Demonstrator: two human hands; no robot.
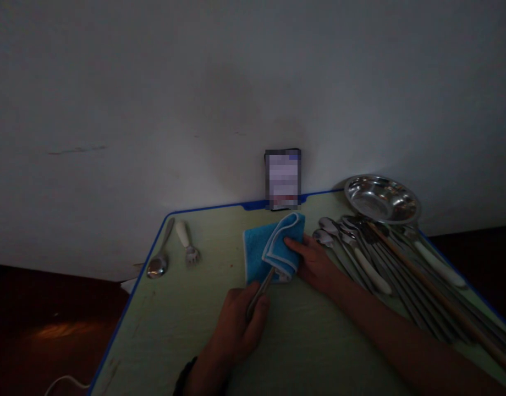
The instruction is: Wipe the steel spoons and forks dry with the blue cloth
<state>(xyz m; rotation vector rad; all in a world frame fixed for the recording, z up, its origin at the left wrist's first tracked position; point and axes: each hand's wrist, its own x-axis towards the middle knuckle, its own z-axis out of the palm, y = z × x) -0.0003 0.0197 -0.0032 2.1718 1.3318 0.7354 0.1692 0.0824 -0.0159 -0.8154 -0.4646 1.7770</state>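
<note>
My left hand point(241, 319) is closed around the metal handle of a utensil point(266, 281). The utensil's far end goes under a folded blue cloth point(259, 245) with pale edging, so its kind is hidden. My right hand point(313, 261) grips the cloth from the right, thumb on top, with the fold wrapped over the utensil's end. Left of the hands, a metal spoon point(157, 266) and a small fork point(191, 253) with a white handle lie apart on the table.
On the right lies a pile of spoons and other long utensils point(385, 269), some with white handles, one wooden. A shiny metal bowl point(380, 212) stands behind the pile, by the wall. A phone-like device point(283, 179) leans upright at the blue-edged table's point(203, 341) back edge.
</note>
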